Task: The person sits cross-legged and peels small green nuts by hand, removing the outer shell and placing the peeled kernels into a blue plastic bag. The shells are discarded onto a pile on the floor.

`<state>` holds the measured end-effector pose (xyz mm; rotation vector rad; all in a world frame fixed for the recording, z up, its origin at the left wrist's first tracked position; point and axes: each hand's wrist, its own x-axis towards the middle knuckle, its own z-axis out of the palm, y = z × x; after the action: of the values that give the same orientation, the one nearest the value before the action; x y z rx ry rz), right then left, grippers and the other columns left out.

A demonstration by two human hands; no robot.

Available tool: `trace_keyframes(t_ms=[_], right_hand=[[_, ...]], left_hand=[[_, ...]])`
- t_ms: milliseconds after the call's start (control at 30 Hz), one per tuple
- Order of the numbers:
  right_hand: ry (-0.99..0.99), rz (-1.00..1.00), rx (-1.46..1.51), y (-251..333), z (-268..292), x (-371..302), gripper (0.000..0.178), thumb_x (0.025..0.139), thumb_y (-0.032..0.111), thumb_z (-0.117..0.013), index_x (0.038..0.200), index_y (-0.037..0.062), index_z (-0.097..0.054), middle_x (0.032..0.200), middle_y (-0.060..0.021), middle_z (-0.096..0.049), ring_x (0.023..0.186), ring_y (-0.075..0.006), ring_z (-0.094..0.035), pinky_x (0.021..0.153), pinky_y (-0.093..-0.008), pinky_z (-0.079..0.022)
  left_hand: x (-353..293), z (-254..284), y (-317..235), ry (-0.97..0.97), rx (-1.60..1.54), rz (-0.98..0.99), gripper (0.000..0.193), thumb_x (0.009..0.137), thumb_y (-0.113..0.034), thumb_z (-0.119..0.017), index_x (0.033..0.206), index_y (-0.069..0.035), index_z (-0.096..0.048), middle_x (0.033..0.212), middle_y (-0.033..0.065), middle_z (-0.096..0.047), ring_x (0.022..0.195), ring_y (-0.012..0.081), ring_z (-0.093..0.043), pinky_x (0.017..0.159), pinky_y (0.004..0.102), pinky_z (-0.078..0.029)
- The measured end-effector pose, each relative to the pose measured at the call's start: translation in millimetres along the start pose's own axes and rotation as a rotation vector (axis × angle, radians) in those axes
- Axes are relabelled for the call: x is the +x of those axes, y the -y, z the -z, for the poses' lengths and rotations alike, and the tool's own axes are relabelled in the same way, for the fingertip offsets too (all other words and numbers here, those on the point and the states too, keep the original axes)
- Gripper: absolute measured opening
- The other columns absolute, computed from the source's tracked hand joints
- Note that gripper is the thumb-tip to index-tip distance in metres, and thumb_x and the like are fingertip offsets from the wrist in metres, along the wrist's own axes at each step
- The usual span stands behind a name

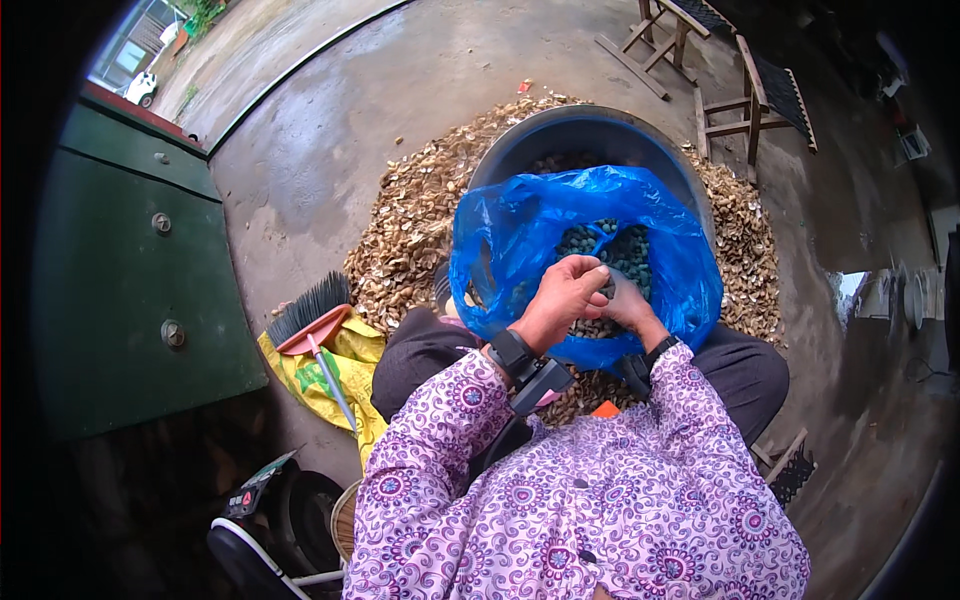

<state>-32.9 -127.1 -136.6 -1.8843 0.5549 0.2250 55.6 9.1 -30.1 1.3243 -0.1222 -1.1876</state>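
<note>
My left hand (566, 303) is closed over the mouth of a blue plastic bag (488, 250), thumb and fingertips pressed together. A small dark thing shows at its fingertips, too small to name. My right hand (626, 305) is just beside it, its fingers mostly hidden behind the left hand and low in the bag opening. Inside the bag lie many small roundish pieces (634, 246), dark and bluish in this light. The bag rests spread over the near side of a large round metal basin (530, 127), between my knees.
Heaped peanut shells (415, 215) surround the basin on the floor. To the left, a broom (313, 328) lies on a yellow sack (352, 352), near a dark green cabinet (150, 270). Wooden folding stools (752, 100) stand at the far right. A wicker basket (345, 520) sits near my left side.
</note>
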Motion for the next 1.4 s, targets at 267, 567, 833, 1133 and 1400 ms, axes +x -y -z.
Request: trace_keyframes(t_ms=[267, 567, 833, 1133, 1400], right_hand=[[-0.249, -0.261, 0.652, -7, 48, -10, 0.054, 0.079, 0.013, -0.057, 0.125, -0.0008, -0.033, 0.113, -0.0114, -0.048, 0.084, -0.0185, -0.057, 0.068, -0.0306, -0.051], [-0.509, -0.255, -0.132, -125, 48, 14, 0.023, 0.074, 0.009, -0.055, 0.095, 0.0019, -0.061, 0.076, -0.0083, -0.062, 0.073, -0.0175, -0.06, 0.064, -0.0253, -0.047], [-0.52, 0.116, -0.539, -92, 23, 11, 0.024, 0.067, 0.009, -0.056, 0.09, 0.0069, -0.061, 0.085, -0.0168, -0.061, 0.081, -0.0323, -0.058, 0.071, -0.0377, -0.046], [-0.427, -0.1, -0.563, -88, 15, 13, 0.015, 0.066, 0.015, -0.06, 0.077, 0.0055, -0.06, 0.076, -0.0176, -0.06, 0.073, -0.0337, -0.057, 0.067, -0.0399, -0.046], [-0.301, -0.186, -0.167, -72, 34, -9, 0.013, 0.072, 0.017, -0.061, 0.077, 0.0054, -0.059, 0.065, -0.0089, -0.059, 0.059, -0.0215, -0.056, 0.055, -0.0306, -0.045]], left_hand=[[1, 3, -5, -0.022, -0.024, -0.013, 0.044, 0.083, -0.025, -0.054, 0.115, 0.003, -0.042, 0.093, 0.01, -0.056, 0.068, 0.0145, -0.057, 0.058, 0.0236, -0.048], [-1, 3, -4, -0.022, -0.041, -0.017, 0.037, 0.082, -0.024, -0.054, 0.107, 0.001, -0.047, 0.093, 0.0076, -0.054, 0.07, 0.0132, -0.055, 0.058, 0.0251, -0.047], [-8, 9, -3, -0.047, -0.057, -0.018, 0.035, 0.083, -0.024, -0.054, 0.106, 0.001, -0.048, 0.09, 0.0075, -0.054, 0.07, 0.0142, -0.056, 0.058, 0.0256, -0.047], [-9, 9, -4, -0.05, -0.036, -0.017, 0.037, 0.083, -0.024, -0.053, 0.107, 0.002, -0.048, 0.091, 0.0078, -0.054, 0.071, 0.0139, -0.055, 0.059, 0.0255, -0.047], [-5, -4, -2, 0.005, 0.088, -0.06, 0.034, 0.081, -0.022, -0.055, 0.104, 0.002, -0.051, 0.088, 0.008, -0.056, 0.071, 0.0132, -0.056, 0.059, 0.0255, -0.047]])
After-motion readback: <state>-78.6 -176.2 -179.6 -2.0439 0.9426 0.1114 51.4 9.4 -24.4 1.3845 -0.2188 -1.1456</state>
